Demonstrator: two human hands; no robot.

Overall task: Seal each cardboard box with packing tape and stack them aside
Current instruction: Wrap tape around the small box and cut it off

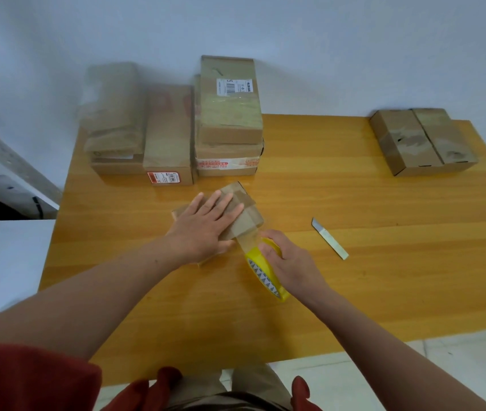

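A small cardboard box lies at the middle of the wooden table. My left hand presses flat on its top, fingers spread. My right hand grips a yellow-cored roll of clear packing tape just right of the box's near corner. A strip of tape runs from the roll onto the box's top.
Several cardboard boxes stand at the table's back left, one stacked on another. A separate box sits at the back right. A bare cutter blade lies right of my right hand. A white wall is behind the table.
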